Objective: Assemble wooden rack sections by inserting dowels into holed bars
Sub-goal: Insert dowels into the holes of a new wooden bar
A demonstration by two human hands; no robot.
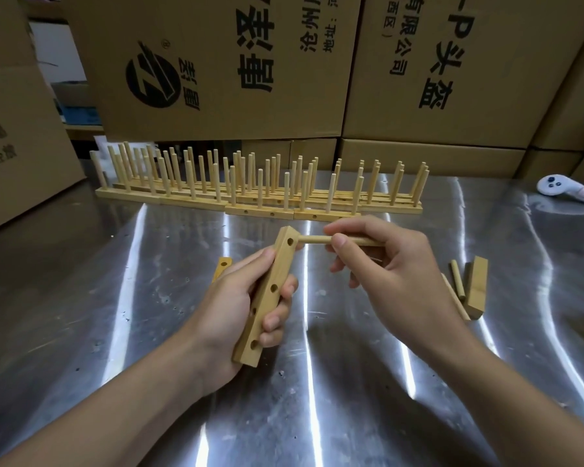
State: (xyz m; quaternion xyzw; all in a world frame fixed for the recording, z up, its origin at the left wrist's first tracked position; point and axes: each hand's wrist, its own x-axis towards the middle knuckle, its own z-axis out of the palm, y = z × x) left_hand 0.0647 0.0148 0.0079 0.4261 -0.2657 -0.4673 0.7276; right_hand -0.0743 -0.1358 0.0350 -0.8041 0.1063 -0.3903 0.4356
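Head view: the left hand sits just below the middle of the frame, with its fingers and thumb curled round a holed bar. The bar is held off the steel table, and its long axis runs from about 7 o'clock up to 1 o'clock. Four holes show along the face turned towards the camera and to the right.

The right hand, at 3 o'clock from the bar's upper end, pinches a dowel between thumb and forefinger, the other fingers loosely curled below. The dowel lies nearly level, from 3 o'clock to 9 o'clock, so it crosses the bar's length at close to a right angle. Its free end points left and meets the bar at the topmost hole. I cannot tell whether the tip is in the hole or only at its rim.

By my reading, the next move is a push towards 9 o'clock along the dowel's own line while the left hand braces the bar. Any tilt could jam the tip against the rim.

At 12 o'clock a row of finished racks stands in front of cardboard boxes. At 3 o'clock lie a spare dowel and a wooden block. Another holed piece shows behind the left hand, and a white gadget lies at 2 o'clock.
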